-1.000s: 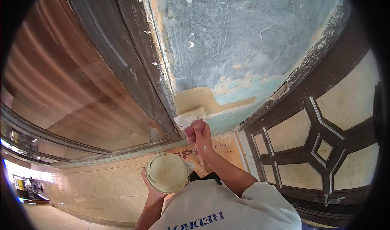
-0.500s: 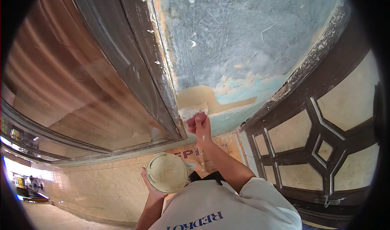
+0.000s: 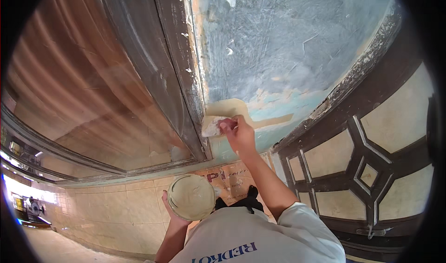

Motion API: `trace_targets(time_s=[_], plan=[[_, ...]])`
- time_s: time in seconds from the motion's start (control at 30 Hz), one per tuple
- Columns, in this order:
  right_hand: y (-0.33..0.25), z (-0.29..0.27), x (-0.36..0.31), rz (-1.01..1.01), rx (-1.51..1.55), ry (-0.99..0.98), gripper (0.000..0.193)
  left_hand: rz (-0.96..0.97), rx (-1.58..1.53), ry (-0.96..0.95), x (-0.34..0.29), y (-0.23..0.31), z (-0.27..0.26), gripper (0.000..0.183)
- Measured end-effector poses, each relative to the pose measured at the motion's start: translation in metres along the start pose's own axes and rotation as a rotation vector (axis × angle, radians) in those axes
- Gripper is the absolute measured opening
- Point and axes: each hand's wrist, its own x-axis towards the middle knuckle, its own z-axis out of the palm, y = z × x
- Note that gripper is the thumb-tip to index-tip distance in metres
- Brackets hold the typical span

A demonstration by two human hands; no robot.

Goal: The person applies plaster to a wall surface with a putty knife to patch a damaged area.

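My right hand (image 3: pixel 241 134) is closed on a putty scraper (image 3: pixel 211 127), a flat blade crusted with white. The blade lies against the wall beside the wooden window frame, pointing left. Above it spreads a smooth beige putty patch (image 3: pixel 234 106), with a thinner strip running off to the right. Low in front of my body, my left hand (image 3: pixel 173 211) grips the side of a round tub (image 3: pixel 191 195) of pale putty. Most of the left fingers are hidden behind the tub.
The wall (image 3: pixel 278 45) has worn grey-blue paint with chips. A weathered dark window frame (image 3: pixel 172 77) with glass borders it on the left, a dark panelled door (image 3: pixel 346 170) on the right. Below lies an orange printed sheet (image 3: pixel 234 181) near my feet.
My right hand has shifted up and to the right, and the scraper has turned so its blade faces left. The left hand and tub stay nearly in place. The view has shifted slightly.
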Motion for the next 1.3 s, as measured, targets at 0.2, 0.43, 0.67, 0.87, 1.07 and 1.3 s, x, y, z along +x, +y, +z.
trace_targets(time_s=[0.2,0.43,0.67,0.87,1.07,1.3], plan=[[-0.011,-0.015,0.027,-0.004,-0.135,0.066,0.039,-0.016,-0.029,-0.029,-0.001,0.001,-0.009,0.084],[0.017,-0.023,0.012,0.057,-0.199,0.114,0.037,0.009,-0.023,-0.049,-0.002,0.005,-0.012,0.083],[0.010,-0.003,0.021,0.010,-0.064,0.136,0.040,0.003,0.014,-0.040,0.004,0.005,-0.005,0.084],[0.100,0.011,-0.043,0.268,0.203,0.059,0.038,-0.045,-0.099,-0.073,0.005,0.007,-0.019,0.085],[0.071,0.030,-0.067,0.498,0.868,-0.049,0.023,0.000,-0.014,0.003,0.010,0.008,-0.030,0.086],[-0.016,0.040,-0.009,0.484,1.095,-0.029,0.016,-0.026,0.009,-0.032,0.013,0.010,-0.017,0.085]])
